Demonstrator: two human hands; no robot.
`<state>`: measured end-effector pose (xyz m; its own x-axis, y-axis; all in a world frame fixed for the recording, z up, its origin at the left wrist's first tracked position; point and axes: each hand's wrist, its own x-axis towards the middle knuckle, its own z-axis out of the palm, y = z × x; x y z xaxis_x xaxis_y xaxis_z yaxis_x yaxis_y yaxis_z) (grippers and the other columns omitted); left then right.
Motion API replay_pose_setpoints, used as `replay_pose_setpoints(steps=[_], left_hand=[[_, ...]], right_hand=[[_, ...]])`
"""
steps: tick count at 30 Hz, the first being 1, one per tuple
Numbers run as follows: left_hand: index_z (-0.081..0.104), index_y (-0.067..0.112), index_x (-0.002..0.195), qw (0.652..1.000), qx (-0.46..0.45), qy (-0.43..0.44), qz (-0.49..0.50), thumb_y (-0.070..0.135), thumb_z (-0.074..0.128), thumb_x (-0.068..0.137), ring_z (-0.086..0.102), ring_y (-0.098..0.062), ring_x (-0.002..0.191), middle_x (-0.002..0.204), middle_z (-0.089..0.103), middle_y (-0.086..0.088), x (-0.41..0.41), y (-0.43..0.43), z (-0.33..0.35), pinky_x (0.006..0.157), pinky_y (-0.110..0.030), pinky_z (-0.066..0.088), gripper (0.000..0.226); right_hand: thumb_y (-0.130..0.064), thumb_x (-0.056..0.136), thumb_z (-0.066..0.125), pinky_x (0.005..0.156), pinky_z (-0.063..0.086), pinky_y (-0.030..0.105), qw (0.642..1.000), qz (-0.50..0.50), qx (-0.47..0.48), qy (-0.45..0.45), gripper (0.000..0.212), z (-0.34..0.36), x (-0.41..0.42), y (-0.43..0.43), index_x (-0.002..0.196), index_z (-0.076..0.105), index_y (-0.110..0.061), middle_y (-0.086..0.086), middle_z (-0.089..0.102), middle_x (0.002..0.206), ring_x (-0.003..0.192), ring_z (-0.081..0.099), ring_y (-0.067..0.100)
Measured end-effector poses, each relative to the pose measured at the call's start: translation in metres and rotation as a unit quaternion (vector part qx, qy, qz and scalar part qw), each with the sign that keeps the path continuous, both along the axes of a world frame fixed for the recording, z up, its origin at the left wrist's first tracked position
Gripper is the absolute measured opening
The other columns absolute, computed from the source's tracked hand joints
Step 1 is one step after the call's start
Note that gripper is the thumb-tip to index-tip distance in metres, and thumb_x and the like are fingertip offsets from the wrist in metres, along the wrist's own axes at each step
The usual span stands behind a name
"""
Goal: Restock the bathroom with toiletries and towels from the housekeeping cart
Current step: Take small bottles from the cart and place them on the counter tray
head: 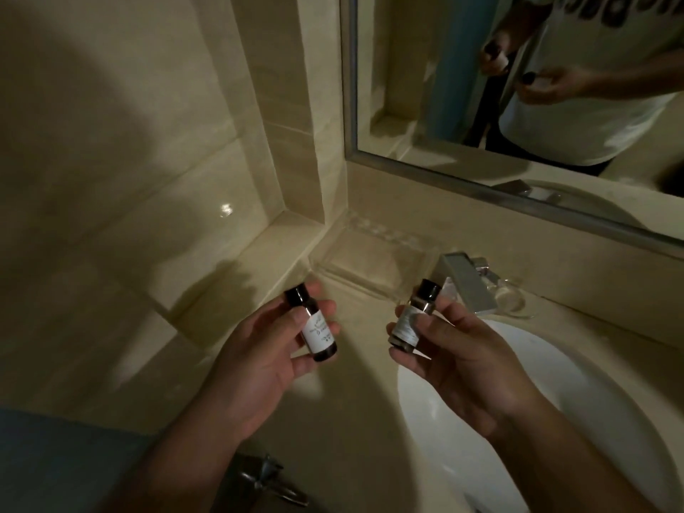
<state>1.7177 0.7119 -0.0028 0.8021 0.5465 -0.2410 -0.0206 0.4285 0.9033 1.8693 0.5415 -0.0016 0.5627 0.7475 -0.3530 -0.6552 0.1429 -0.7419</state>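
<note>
Left hand pinches a dark labelled bottle between thumb and fingertips, cap up, above the counter. Clear tray sits beyond both grips, by the mirror ledge. Right hand pinches a second bottle, tilted, cap toward the faucet just behind that grip. Sink basin lies below and right of it. Risks: fingertip holds look light, so a right-side slip likely lands in the basin. Reaching for the tray could clip the faucet. The narrow bottles may topple when set down.
</note>
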Motion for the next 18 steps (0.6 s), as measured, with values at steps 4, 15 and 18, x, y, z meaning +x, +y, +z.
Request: replay_pose_setpoints(steps=[4, 15, 18], left_hand=[[0.072, 0.025, 0.117, 1.0, -0.002, -0.01, -0.012, 0.013, 0.061, 0.078, 0.071, -0.023, 0.106, 0.117, 0.072, -0.008, 0.032, 0.021, -0.01, 0.077, -0.035, 0.06, 0.042], [0.066, 0.03, 0.12, 0.999, 0.009, -0.019, -0.039, 0.006, 0.07, 0.073, 0.069, -0.02, 0.1, 0.097, 0.071, -0.003, 0.14, 0.1, -0.047, 0.085, -0.034, 0.056, 0.053], [0.069, 0.034, 0.115, 0.999, 0.029, 0.006, -0.032, 0.011, 0.073, 0.073, 0.07, -0.022, 0.1, 0.098, 0.073, -0.001, 0.16, 0.115, -0.063, 0.086, -0.036, 0.057, 0.048]], right_hand=[[-0.007, 0.076, 0.063, 0.073, 0.06, 0.034, 0.999, -0.033, -0.013, -0.009, 0.035, -0.003, 0.023, 0.009, 0.11, 0.064, -0.009, 0.01, 0.066, 0.097, 0.085, 0.069, 0.021], [-0.008, 0.082, 0.066, 0.079, 0.058, 0.035, 0.994, -0.085, -0.053, -0.032, 0.041, -0.039, 0.086, 0.081, 0.121, 0.059, -0.001, 0.013, 0.065, 0.1, 0.094, 0.066, 0.028], [-0.009, 0.08, 0.067, 0.082, 0.059, 0.036, 0.992, -0.109, -0.062, -0.019, 0.045, -0.057, 0.101, 0.099, 0.124, 0.06, -0.001, 0.01, 0.068, 0.099, 0.097, 0.066, 0.029]])
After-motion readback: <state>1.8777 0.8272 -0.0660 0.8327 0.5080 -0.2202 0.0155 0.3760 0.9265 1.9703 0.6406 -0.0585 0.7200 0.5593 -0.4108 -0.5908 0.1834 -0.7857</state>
